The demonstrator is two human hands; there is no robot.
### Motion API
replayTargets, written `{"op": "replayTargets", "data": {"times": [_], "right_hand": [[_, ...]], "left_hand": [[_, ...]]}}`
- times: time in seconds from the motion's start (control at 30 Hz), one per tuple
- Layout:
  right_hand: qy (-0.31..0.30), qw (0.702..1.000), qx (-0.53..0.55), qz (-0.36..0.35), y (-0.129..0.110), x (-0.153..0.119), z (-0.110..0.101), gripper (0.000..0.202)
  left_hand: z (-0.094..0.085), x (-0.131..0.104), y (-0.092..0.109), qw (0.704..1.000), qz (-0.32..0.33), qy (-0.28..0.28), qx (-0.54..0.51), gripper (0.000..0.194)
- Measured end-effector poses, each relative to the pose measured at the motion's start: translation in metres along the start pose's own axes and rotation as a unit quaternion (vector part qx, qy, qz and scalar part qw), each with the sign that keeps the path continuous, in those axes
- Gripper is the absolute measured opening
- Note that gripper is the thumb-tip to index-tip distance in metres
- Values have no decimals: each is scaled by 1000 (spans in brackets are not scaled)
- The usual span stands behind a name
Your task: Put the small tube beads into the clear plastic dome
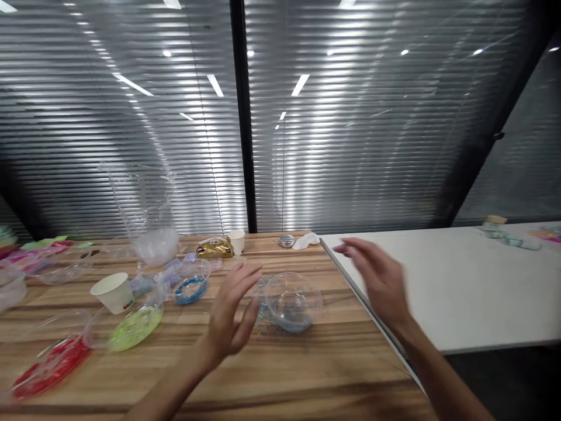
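Note:
A clear plastic bowl (293,304) with something pale blue at its bottom stands on the wood-grain table, between my two hands. To its left my left hand (234,310) hovers with thumb and fingers apart, holding nothing. On the other side my right hand (379,283) is raised over the table's metal edge, slightly blurred, its fingers stretched out and nothing in them. Behind my left hand sits another clear bowl (193,280) with bright blue material in it.
Farther left are a bowl of yellow-green material (135,328), a bowl of red material (52,365), a paper cup (113,293) and a tall clear bag with white contents (155,245). At the back lie a gold packet (214,248) and a white tissue (307,240). A white table (473,292) adjoins on the right.

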State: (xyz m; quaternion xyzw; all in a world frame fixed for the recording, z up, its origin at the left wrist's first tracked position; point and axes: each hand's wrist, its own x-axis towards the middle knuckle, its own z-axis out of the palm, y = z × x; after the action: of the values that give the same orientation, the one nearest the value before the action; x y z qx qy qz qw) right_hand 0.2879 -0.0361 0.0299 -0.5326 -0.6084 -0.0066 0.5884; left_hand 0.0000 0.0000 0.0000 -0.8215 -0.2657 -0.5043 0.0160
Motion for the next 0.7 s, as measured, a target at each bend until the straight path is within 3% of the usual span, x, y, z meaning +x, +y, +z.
{"op": "replayTargets", "data": {"times": [0.13, 0.2, 0.37, 0.57, 0.7], "right_hand": [[-152, 982, -12, 113, 46, 9, 45, 39], [-197, 971, -46, 126, 68, 6, 60, 45], [-295, 938, -3, 183, 82, -7, 64, 43], [-324, 896, 124, 276, 74, -14, 57, 40], [-231, 887, 183, 356, 81, -17, 55, 37]], "left_hand": [[39, 4, -41, 991, -84, -99, -28, 25], [53, -4, -64, 981, -121, -150, -37, 25], [74, -30, -96, 966, -159, -200, -30, 26], [71, -39, -88, 960, -122, -249, -29, 23], [65, -41, -87, 951, -134, -271, -60, 18]]}}
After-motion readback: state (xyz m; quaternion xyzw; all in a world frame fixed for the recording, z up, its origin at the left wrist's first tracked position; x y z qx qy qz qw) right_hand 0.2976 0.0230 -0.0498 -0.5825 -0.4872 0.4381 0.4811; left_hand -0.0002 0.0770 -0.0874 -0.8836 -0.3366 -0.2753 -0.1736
